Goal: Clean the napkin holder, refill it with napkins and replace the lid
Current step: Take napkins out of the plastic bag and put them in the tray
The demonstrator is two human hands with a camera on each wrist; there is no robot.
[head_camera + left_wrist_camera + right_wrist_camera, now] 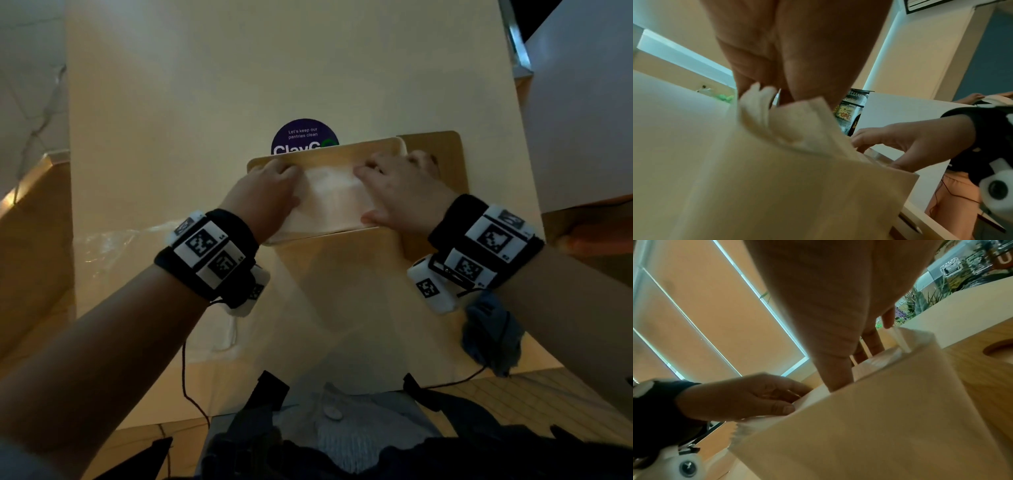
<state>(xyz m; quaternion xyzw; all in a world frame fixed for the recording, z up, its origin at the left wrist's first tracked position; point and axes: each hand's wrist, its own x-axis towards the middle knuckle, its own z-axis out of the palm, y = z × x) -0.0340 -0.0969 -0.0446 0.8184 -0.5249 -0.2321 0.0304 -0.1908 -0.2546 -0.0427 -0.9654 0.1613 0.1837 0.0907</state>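
— Where does the napkin holder (pixel 329 240) stand?
— On the worktop (pixel 171 137), napkins (pixel 334 198) in it, the sticker (pixel 303 135) just behind.
— And the lid (pixel 442 150)?
— Flat at the holder's right, touching it. The cloth (pixel 493 339) lies near right; both hands sit in the holder's top.

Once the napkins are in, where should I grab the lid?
Take the lid by its long edges, from above. It lies flat on the table, right of the holder, so only the rim offers purchase. Its oval cutout, seen from the right wrist, could also take a finger.

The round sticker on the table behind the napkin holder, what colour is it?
Dark purple with white lettering; the sticker shows best in the head view.
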